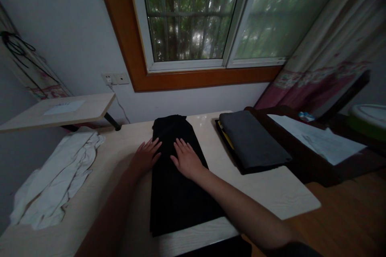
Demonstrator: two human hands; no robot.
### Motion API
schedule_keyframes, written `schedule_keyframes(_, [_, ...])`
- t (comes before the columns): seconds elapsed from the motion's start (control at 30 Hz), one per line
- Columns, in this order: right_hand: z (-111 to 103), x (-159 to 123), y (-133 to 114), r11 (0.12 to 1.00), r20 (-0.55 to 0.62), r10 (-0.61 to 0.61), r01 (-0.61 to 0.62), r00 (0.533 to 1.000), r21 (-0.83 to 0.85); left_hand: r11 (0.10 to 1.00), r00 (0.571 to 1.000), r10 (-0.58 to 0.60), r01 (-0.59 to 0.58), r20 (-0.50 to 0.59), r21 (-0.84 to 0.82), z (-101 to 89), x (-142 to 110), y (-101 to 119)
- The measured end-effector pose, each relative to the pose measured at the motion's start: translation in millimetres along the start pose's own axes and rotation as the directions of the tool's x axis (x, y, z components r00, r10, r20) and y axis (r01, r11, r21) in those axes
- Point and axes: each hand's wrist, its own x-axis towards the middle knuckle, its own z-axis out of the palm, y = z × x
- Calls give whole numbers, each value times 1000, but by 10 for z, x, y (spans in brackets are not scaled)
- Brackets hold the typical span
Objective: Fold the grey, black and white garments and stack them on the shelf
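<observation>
Black cloth (177,198) at lower centre could be creased if dragged by left hand (145,156) or right hand (187,160), both spread flat.

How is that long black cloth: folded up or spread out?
Folded, it seems: the long black cloth lies in a narrow, straight-edged strip under the right hand. I can't count its layers.

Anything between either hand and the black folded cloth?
Nothing visible. The right hand lies spread on top of the black folded cloth; the left hand has its fingers at the cloth's left edge, with no other object between.
</observation>
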Motion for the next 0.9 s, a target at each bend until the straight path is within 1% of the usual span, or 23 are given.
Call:
schedule_keyframes(0.07, [46,-81,-75,1000,7,-21,21,1000,5,1000,1000,4,-4,6,-6,-5,-6,-13])
schedule_keyframes(0.13, [55,-143,-46,1000,1,-15,15,1000,-2,1000,1000,10,-10,4,-12,-7,-10,-27])
schedule_keyframes(0.3, [-40,-272,247,999,6,24,-24,1000,-22,999,999,21,-22,-24,-32,28,-6,-57])
schedule_keyframes(0.4, [-102,-355,412,997,4,67,-67,998,-44,999,1000,14,-15,-25,-40,43,-11,-53])
schedule_keyframes(0.47, [-127,-400,477,994,5,91,-91,996,-55,999,1000,5,-6,-22,-43,36,-30,-34])
schedule_keyframes(0.57, [-137,-436,509,993,5,103,-103,995,-64,999,999,0,-2,-35,-52,18,-86,0])
schedule_keyframes(0.73, [-114,-444,501,990,-7,109,-109,994,-90,992,994,26,-39,-110,-118,-5,-198,7])
schedule_keyframes(0.83, [-103,-448,503,989,-25,108,-110,994,-96,980,984,0,-35,-176,-195,-55,-235,5])
schedule_keyframes(0.9, [-110,-454,505,990,-36,100,-103,994,-93,972,977,-39,-11,-208,-233,-104,-242,15])
